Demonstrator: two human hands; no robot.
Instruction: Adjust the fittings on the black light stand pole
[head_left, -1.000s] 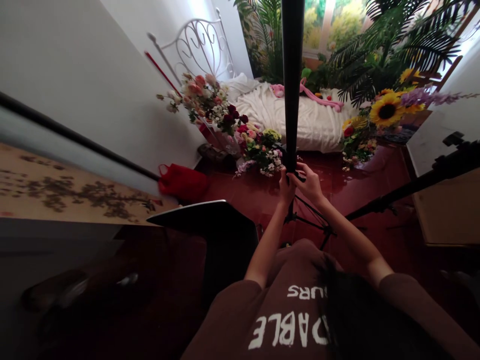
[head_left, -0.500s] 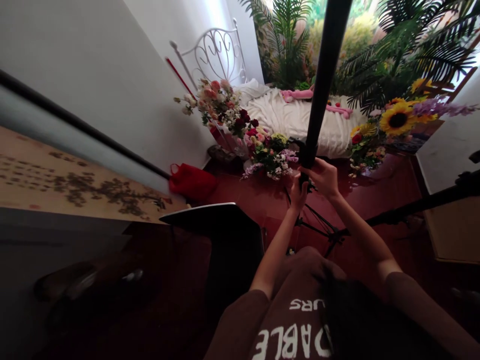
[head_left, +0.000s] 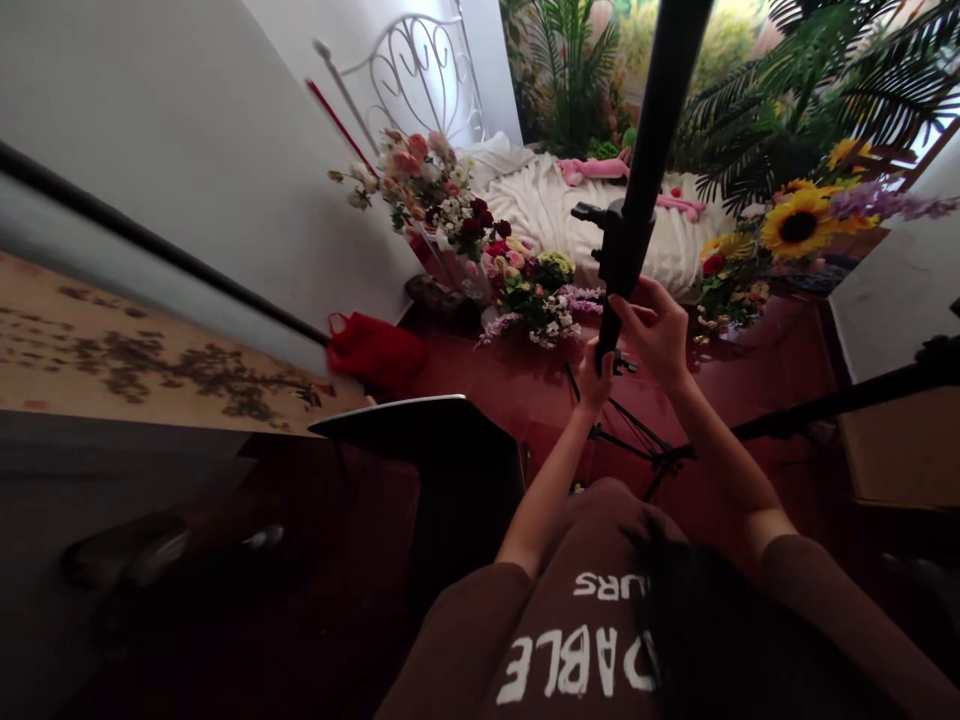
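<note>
Well, left hand (head_left: 595,374) closed round black pole (head_left: 654,135); right hand (head_left: 658,328) half-open against it.

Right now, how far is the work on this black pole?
The collar already sits on the pole. In hand: the left hand grips the pole, the right hand is at it just below the collar. Perhaps left: tightening the collar's knob; its tightness does not show.

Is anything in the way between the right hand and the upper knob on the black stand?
Yes: the stand's own collar lies between the right hand and the upper knob, which juts from the collar's far side. No separate object is visible between them.
</note>
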